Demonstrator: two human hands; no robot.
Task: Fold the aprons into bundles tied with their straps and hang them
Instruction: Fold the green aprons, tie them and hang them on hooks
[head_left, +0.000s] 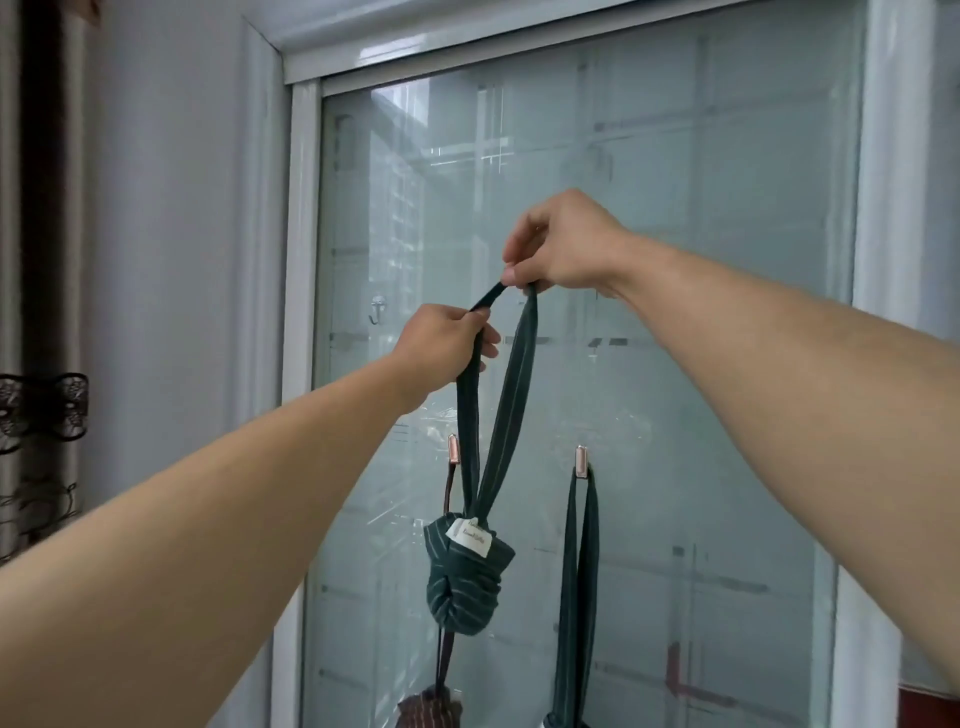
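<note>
Green striped fabric strap loop (511, 374) is pinched at its top by our right hand (563, 244); our left hand (441, 345) grips its left run. Below hangs the knotted green striped apron bundle (465, 574), in front of the frosted glass door (701, 291), between two copper-coloured metal hooks (453, 448).

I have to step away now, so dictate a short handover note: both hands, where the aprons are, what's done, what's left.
Left hand grips one side of the dark green striped strap loop; right hand pinches its top.
The tied green striped apron bundle dangles from that loop, not on a hook.
Done: another green apron's strap hangs on the right copper hook; a brown striped apron hangs by the left copper hook.
Left: hang the held bundle; a clear hook on the glass door looks free.
</note>
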